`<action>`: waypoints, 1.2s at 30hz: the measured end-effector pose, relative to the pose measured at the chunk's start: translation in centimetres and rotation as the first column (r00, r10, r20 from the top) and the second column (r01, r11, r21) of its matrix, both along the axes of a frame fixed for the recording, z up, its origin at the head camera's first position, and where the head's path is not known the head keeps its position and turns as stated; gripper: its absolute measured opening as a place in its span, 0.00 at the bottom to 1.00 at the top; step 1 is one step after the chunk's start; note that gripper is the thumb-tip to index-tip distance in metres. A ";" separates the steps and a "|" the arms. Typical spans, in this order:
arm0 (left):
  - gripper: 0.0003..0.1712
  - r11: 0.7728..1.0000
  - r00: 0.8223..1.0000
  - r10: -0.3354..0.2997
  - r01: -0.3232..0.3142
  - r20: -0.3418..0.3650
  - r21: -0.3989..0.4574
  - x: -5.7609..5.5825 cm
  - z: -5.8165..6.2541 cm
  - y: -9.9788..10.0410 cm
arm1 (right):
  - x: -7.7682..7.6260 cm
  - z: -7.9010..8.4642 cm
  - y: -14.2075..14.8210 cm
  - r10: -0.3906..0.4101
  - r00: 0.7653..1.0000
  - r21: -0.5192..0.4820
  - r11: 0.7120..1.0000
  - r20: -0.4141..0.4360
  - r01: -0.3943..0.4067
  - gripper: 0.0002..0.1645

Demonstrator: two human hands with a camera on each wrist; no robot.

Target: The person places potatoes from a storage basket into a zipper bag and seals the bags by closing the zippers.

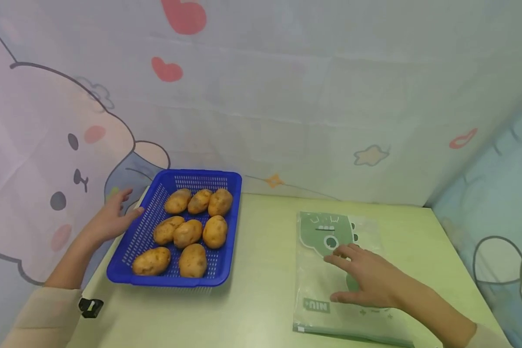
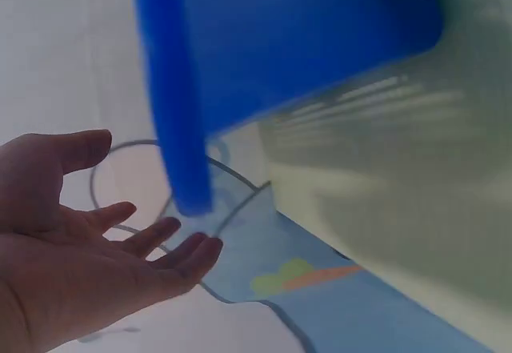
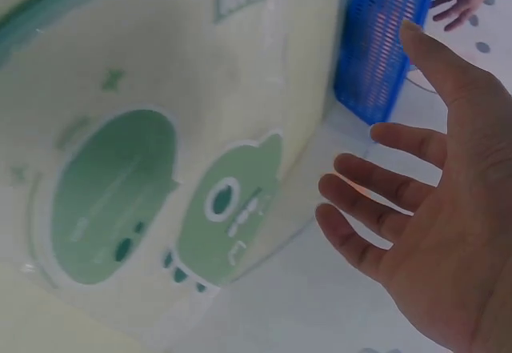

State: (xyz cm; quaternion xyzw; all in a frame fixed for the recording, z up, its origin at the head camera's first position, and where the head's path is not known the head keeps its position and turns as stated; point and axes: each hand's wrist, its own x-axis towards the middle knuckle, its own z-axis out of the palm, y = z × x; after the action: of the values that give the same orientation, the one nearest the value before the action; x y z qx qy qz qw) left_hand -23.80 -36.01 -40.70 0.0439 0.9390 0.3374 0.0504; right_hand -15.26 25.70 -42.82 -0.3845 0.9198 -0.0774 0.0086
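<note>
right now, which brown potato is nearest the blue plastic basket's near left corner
The brown oval potato, left in the near row of two; others lie farther right or back.

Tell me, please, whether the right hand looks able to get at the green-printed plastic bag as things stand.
Probably yes: the right hand is over the plastic bag, holding nothing, and no other object shows between them.

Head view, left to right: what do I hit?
Left sleeve → left hand → blue basket → clear bag with green print → right sleeve.
</note>
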 end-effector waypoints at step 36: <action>0.37 0.887 0.940 -0.048 -0.115 0.337 0.447 -0.9 -4.9 -2.6 | 2.5 -8.9 1.8 0.142 0.969 -0.109 0.987 0.200 -0.122 0.19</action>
State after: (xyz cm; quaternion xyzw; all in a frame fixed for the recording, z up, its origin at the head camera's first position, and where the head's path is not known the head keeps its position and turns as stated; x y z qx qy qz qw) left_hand -24.70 -38.60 -45.64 -0.0203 0.8098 0.5536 0.1933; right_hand -12.76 27.52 -51.75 -0.4348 0.8814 -0.1603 0.0912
